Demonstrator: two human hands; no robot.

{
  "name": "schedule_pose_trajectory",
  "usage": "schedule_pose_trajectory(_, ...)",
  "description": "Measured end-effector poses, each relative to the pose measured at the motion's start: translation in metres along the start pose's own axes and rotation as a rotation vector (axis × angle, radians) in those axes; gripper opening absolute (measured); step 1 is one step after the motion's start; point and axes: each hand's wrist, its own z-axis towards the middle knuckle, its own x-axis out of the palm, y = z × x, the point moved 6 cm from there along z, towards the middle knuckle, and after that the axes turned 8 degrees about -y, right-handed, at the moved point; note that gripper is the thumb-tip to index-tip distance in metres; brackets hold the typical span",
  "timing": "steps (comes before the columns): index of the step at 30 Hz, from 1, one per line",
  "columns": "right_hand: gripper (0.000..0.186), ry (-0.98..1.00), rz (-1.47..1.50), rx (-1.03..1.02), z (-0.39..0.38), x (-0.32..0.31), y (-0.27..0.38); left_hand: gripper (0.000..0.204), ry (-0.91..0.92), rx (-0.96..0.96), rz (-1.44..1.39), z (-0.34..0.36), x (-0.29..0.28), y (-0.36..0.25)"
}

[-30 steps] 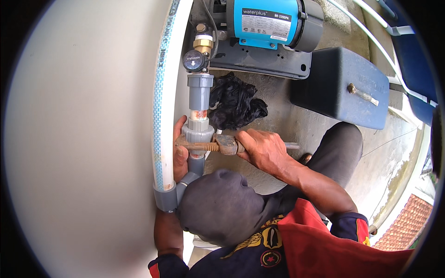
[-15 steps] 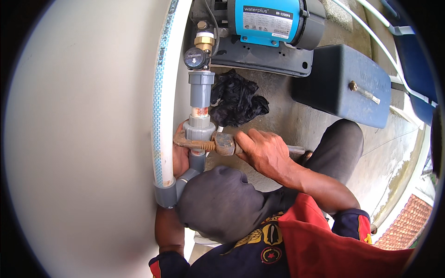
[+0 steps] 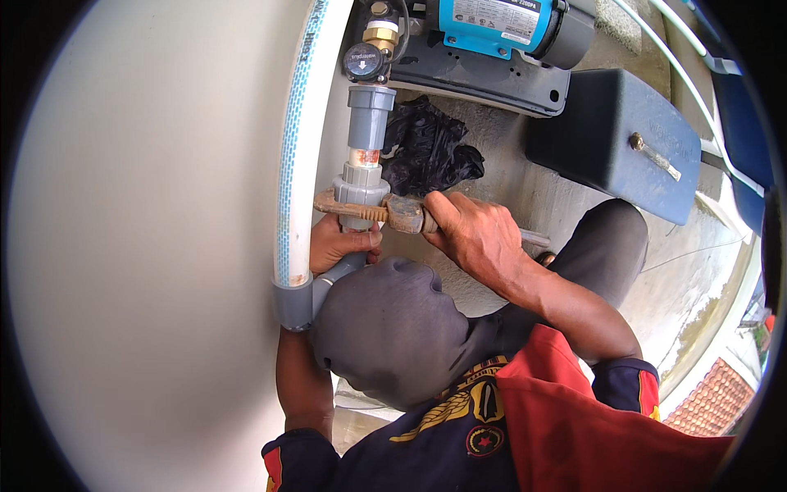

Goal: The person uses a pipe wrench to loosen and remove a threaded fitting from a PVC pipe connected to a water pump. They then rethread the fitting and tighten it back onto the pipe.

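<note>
My left hand and my right hand are not in view. Below me crouches another person, head covered in dark grey cloth (image 3: 389, 332), in a navy-and-red shirt (image 3: 426, 455). Their right hand (image 3: 475, 234) grips a rusty pipe wrench (image 3: 406, 213), whose jaw sits around a grey union fitting (image 3: 361, 189). Their left hand (image 3: 332, 250) holds the pipe just below the wrench, partly hidden by a white pipe (image 3: 295, 164). Above the union, a grey coupling (image 3: 369, 119) leads up to a brass valve (image 3: 379, 35) with a black round dial (image 3: 363, 61).
A blue pump (image 3: 492, 29) on a dark base (image 3: 459, 78) stands at the top. Black crumpled plastic (image 3: 426, 148) lies below it, and a dark blue box (image 3: 619, 164) stands right of that. A pale wall (image 3: 147, 230) fills the left; white pipes (image 3: 656, 45) run at top right.
The pipes, pump and wrench sit higher in the picture as the view has shifted. The other person's left thumb now shows below the wrench, across the pipe.
</note>
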Motion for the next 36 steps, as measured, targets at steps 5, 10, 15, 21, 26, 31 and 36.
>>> schedule_pose_trajectory(5, 0.037, -0.041, -0.014, -0.012, 0.003, 0.004, -0.005, 0.052, 0.012, -0.015, 0.073, 0.005, 0.004, -0.011)
schedule_pose_trajectory(10, 0.037, -0.059, 0.054, -0.003, 0.005, 0.01, -0.015, 0.037, 0.014, 0.005, 0.108, 0.007, 0.004, -0.014)
schedule_pose_trajectory(15, 0.035, 0.006, 0.042, 0.004, 0.001, 0.017, -0.023, 0.03, 0.022, 0.053, 0.036, 0.005, 0.006, -0.015)
schedule_pose_trajectory(21, 0.036, -0.076, 0.083, -0.059, 0.004, 0.022, -0.029, 0.032, 0.037, 0.047, 0.098, 0.008, 0.004, -0.012)
schedule_pose_trajectory(26, 0.034, -0.148, 0.158, -0.113, 0.004, 0.034, -0.044, 0.039, 0.064, 0.069, 0.075, 0.01, 0.003, -0.009)
schedule_pose_trajectory(31, 0.03, -0.212, 0.251, -0.224, 0.01, 0.049, -0.055, 0.049, 0.101, 0.058, 0.067, 0.011, 0.0, -0.005)
schedule_pose_trajectory(36, 0.027, -0.36, 0.446, -0.018, -0.008, 0.051, -0.067, 0.085, 0.001, 0.308, -0.346, 0.008, 0.001, -0.018)
